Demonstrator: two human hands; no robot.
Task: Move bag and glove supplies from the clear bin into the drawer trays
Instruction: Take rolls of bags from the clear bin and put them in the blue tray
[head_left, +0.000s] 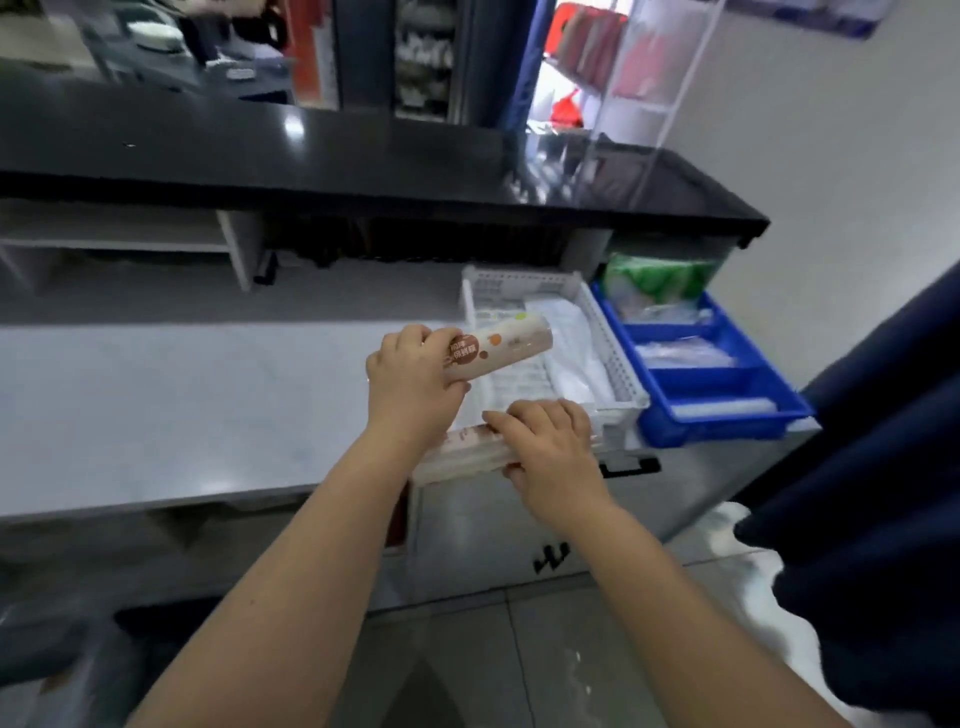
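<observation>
Both forearms are bare to the bottom edge of the view, with no sleeve showing. The left hand (413, 382) and right hand (553, 452) wear no gloves, rings, watch or bands; nails are short and plain.

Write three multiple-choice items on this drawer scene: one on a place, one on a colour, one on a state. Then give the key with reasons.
1. Where is the blue tray?
A. Right of the white basket
B. On the black counter
C. On the floor

2. What colour is the packet at the blue tray's far end?
A. Red
B. Green
C. Black

3. What is the left hand doing?
A. Resting empty
B. Pulling a handle
C. Gripping a labelled roll

Key: A, the tray sits beside the basket in the drawer; B, its wrapper is green; C, fingers wrap the roll's end.
</observation>
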